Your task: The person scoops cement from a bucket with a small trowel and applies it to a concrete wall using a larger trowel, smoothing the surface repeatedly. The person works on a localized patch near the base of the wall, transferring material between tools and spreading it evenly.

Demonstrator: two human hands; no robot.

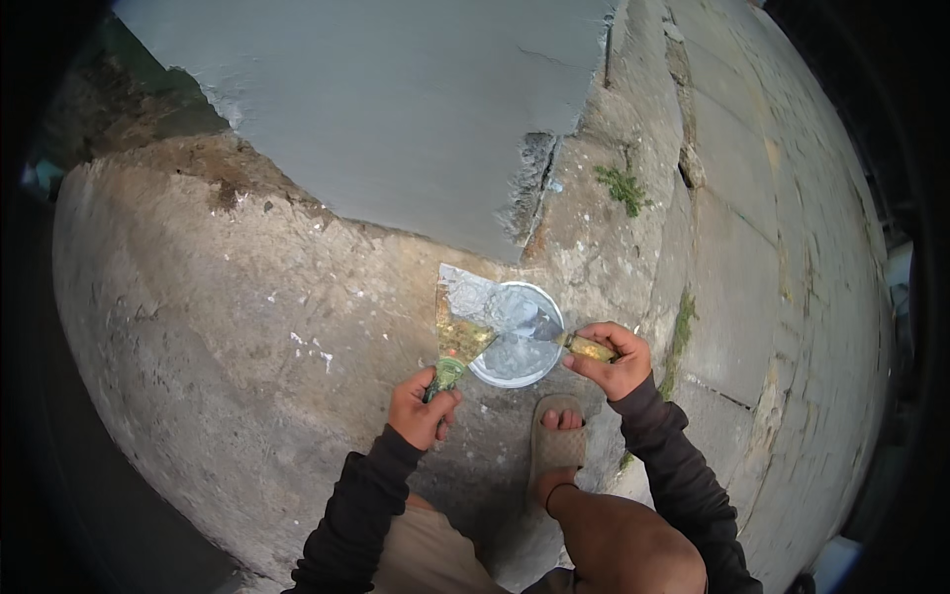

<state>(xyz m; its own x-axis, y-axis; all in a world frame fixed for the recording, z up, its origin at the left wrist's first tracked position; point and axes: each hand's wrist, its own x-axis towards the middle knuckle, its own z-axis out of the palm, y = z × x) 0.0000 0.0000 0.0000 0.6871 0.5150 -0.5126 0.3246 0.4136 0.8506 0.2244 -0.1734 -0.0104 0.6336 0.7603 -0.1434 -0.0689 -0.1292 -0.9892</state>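
While the L hand (423, 409) grips a green-handled wide scraper (459, 337) w/ grey paste (467, 294) on its blade, a white-rimmed tub (515, 384) sits just R of it on the concrete (247, 376), & the R hand (623, 368) grasps a smaller yellowish-handled spatula (591, 347), blade in the tub.

Two scrapers (463, 333) (592, 347), one tub (515, 383)

Soft, diffuse daylight.
The hands (424, 408) look fairly sharp and the wall (396, 119) evenly lit; the ground (267, 386) darkens gently by the sandal (558, 451); paving (732, 178) bows toward a black, blurred rim.
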